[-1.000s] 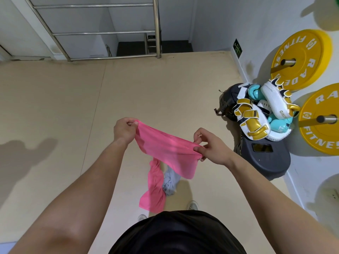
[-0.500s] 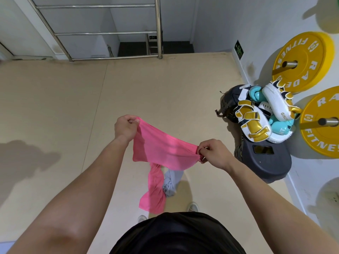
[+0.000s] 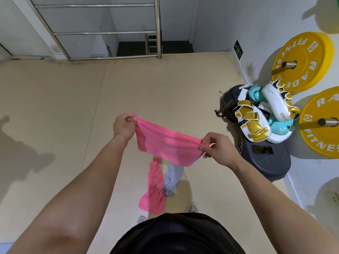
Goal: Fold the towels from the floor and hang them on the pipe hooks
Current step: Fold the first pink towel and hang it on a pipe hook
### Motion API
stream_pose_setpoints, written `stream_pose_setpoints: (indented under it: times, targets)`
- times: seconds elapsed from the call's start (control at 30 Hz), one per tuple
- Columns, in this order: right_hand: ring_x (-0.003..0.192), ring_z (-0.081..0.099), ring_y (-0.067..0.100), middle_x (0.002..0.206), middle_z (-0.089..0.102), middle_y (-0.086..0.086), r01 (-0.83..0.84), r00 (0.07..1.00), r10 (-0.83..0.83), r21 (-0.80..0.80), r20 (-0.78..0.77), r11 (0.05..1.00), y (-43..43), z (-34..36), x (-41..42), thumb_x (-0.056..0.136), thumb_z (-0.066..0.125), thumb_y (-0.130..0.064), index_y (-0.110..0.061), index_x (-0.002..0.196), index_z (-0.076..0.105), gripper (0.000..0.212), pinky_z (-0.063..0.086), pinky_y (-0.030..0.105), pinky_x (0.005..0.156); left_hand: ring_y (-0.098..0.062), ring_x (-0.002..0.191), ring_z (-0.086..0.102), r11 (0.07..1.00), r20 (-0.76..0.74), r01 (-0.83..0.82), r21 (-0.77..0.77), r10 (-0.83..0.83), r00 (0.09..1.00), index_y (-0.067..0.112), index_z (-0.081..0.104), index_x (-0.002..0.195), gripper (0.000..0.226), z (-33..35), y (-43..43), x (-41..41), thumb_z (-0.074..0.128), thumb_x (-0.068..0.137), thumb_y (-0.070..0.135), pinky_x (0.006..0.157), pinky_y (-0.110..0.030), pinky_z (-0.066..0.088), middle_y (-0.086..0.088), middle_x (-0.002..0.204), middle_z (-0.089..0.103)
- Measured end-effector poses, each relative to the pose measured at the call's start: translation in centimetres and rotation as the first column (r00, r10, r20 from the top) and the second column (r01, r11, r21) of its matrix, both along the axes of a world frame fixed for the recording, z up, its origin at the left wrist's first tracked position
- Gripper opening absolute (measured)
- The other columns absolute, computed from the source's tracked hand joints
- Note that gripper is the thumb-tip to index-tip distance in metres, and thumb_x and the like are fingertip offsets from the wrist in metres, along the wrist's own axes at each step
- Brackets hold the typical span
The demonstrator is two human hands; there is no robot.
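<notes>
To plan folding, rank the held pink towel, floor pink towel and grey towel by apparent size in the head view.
Largest: held pink towel, though nearest the camera, so unsure.
Then: floor pink towel.
Smallest: grey towel, bunched and partly covered.

2 bare forearms (image 3: 95,173), black garment (image 3: 176,233) at the waist, 2 pale shoes (image 3: 192,207)

Beige floor (image 3: 55,99) runs to a steel railing (image 3: 157,24) above a stairwell (image 3: 132,49). On the white wall (image 3: 238,17) at right, two yellow weight plates (image 3: 302,50) hang; boxing pads (image 3: 253,123) lie piled beside them.
</notes>
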State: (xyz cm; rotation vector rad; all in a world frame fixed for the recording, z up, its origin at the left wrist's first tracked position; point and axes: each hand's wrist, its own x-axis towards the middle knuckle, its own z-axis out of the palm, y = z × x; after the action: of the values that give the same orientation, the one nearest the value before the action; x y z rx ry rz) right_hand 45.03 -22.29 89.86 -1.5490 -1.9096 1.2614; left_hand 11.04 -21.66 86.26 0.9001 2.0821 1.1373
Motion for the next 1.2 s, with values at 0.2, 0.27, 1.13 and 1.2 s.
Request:
stream_pose_setpoints:
  times: [0.2,0.27,1.13,1.2]
  targets:
    - [0.055,0.069,0.017,0.074,0.072,-0.002,-0.090,0.989,0.081,0.063,0.125,0.994,1.6,0.6,1.0,0.091,0.066,-0.013,-0.024,0.099,0.062,0.015,0.055,0.033,0.063,-0.008,0.075,0.058,0.998,0.035,0.034,0.052,-0.036,0.999,0.018,0.070,0.090,0.016,0.1,-0.3,0.2,0.059,0.090,0.006,0.079,-0.023,0.045,0.009,0.077,0.063]
    - [0.068,0.068,0.014,0.074,0.071,-0.007,-0.127,0.973,0.095,0.143,0.211,0.981,2.3,0.7,1.3,0.091,0.063,-0.016,-0.026,0.088,0.065,0.011,0.056,0.040,0.071,-0.010,0.078,0.058,0.996,0.032,0.047,0.071,-0.049,0.998,0.019,0.069,0.089,0.017,0.3,-0.3,0.3,0.059,0.091,0.007,0.079,-0.023,0.045,0.008,0.079,0.064]
    - [0.063,0.046,0.014,0.070,0.053,0.002,0.332,0.943,-0.332,0.211,-0.038,0.919,2.9,0.2,0.4,0.096,0.059,-0.039,-0.007,0.071,0.057,0.041,0.034,0.030,0.058,-0.017,0.088,0.056,0.997,-0.134,-0.032,0.073,0.041,0.990,0.009,0.059,0.107,0.016,0.5,-1.4,3.4,0.049,0.099,0.019,0.075,-0.021,0.036,0.001,0.097,0.062]
    - [0.056,0.041,0.012,0.062,0.051,0.000,0.356,0.934,-0.353,0.184,-0.052,0.916,2.4,-0.2,0.0,0.094,0.064,-0.038,-0.008,0.067,0.057,0.040,0.030,0.027,0.054,-0.016,0.087,0.057,0.998,-0.124,-0.024,0.063,0.032,0.992,0.010,0.062,0.106,0.015,0.1,-1.7,4.1,0.056,0.098,0.021,0.074,-0.018,0.036,0.002,0.094,0.063]
